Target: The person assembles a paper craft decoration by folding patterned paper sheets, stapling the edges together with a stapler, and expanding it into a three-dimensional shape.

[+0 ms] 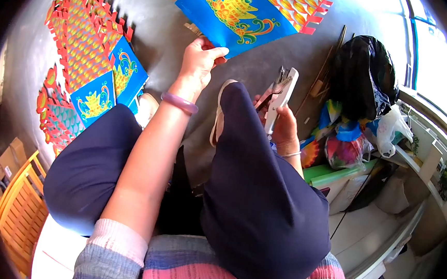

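My left hand (204, 60) reaches out past my knees, thumb and fingers closed on the lower corner of a blue printed paper panel (201, 16). Yellow and orange floral ornament covers the panel, and a red-and-gold scale pattern with a fringed red edge adjoins it at the top of the view. Partly behind my right knee, my right hand (285, 128) is wrapped round a white and metal stapler (283, 94), its jaw end pointing up. The knee hides part of the fingers. The stapler is apart from the panel.
More fringed red-and-gold paper pieces (85, 41) with blue ends lie on the grey floor (155, 10) at left. A black plastic bag (365, 77), colourful wrapped items (345, 145) and thin sticks (327, 69) are at right. A yellow wooden chair (19, 213) stands lower left.
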Demonstrator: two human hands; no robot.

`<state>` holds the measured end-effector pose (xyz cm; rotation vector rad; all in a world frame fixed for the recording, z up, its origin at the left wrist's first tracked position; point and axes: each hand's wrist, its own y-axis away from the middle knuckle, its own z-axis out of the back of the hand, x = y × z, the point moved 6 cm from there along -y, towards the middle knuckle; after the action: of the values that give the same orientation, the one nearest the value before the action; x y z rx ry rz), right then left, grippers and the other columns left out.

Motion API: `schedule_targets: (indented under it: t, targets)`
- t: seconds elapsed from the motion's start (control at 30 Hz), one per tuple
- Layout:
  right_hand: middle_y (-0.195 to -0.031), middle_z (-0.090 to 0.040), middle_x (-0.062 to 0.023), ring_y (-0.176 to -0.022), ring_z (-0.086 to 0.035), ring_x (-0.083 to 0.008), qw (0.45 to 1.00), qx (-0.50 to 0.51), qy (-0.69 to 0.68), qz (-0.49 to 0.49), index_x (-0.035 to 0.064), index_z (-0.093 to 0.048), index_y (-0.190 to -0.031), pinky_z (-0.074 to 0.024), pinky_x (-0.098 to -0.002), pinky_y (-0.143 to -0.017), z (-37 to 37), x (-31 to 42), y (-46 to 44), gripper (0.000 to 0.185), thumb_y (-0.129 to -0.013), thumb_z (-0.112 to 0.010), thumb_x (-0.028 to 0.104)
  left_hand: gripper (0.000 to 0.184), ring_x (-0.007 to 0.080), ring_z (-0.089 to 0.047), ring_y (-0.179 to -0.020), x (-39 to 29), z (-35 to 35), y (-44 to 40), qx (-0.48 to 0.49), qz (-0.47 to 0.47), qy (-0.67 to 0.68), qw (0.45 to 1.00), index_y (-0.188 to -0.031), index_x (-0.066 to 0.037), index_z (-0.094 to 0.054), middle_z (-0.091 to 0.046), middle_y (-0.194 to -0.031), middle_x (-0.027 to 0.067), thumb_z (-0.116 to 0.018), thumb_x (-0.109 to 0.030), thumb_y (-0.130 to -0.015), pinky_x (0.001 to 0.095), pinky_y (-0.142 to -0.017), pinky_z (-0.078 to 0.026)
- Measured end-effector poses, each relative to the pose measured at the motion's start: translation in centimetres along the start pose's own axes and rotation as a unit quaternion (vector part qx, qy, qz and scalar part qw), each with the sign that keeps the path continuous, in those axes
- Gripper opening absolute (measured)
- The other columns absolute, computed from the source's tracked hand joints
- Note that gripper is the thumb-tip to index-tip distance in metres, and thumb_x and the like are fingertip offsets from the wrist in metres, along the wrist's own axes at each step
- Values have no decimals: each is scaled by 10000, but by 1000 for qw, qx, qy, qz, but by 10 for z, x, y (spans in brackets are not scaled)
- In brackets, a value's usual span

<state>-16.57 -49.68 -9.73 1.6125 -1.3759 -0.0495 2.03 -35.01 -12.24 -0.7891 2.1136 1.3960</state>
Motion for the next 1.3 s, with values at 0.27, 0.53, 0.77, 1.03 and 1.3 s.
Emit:
schedule_targets:
  t: [0.27, 0.53, 0.77, 1.03, 1.3]
  targets:
    - [-794, -618, -116, -711, -580, -173, 843, 5, 538, -5, -36, -565, -970, -458, -309, -672, -48, 33, -14, 345, -693, -609, 165, 179, 157, -579, -661, -3, 1, 1, -3, -9, 4, 1000, -846, -18, -579, -591, -759, 49, -675, 20, -699, 285, -589, -496]
    - [-731, -606, -152, -681, -588, -192, 796, 24, 605, 2, -56, -567, -944, -463, -335, -639, -62, 42, -29, 368, -689, -634, 200, 199, 146, -577, -728, -4, 3, 1, 1, -13, -36, 999, -898, -34, -575, -604, -824, 48, -678, -21, -728, 283, -634, -493]
    - [-652, -590, -112, -596, -576, -167, 795, 26, 606, -7, -63, -567, -880, -461, -314, -567, -66, 43, -31, 325, -690, -641, 191, 185, 148, -577, -693, -3, 4, -1, -3, -11, -31, 999, -881, -28, -582, -602, -800, 49, -679, -15, -724, 276, -628, -485]
    - [-648, -590, -107, -595, -572, -157, 799, 23, 600, -22, -64, -568, -858, -456, -308, -562, -67, 40, -32, 309, -693, -640, 187, 180, 149, -578, -698, -6, 4, 0, -14, -11, -44, 999, -875, -24, -587, -603, -792, 51, -676, -17, -719, 279, -637, -477]
    - [-663, -593, -123, -617, -575, -162, 795, 21, 606, -16, -69, -570, -855, -457, -315, -584, -67, 40, -33, 321, -694, -645, 198, 185, 158, -588, -725, -4, 5, -2, -9, -11, -45, 999, -880, -26, -593, -608, -809, 57, -678, -18, -716, 289, -653, -478]
